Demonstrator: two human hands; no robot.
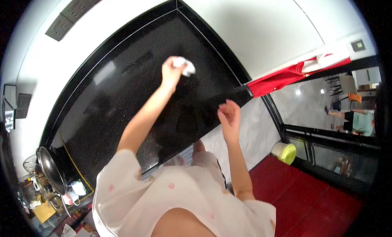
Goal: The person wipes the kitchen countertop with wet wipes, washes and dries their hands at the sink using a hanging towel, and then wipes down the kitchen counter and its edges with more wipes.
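My left hand (170, 72) reaches out over the black countertop (134, 94), its fingers closed on a crumpled white tissue or cloth (186, 67). The white piece is at or just above the glossy surface, toward the back corner; exact contact cannot be told. My right hand (230, 116) is raised near the counter's front right edge. Its fingers are loosely bent with the thumb apart, and nothing shows in it.
At the left end stand a dark wok (52, 171) and cluttered kitchen items. Dark sockets (61, 26) line the left wall. Red cloth (281, 79) hangs at right. A lidded bucket (284, 153) stands by the red floor mat (302, 196). Another person (361, 121) shows through the glass.
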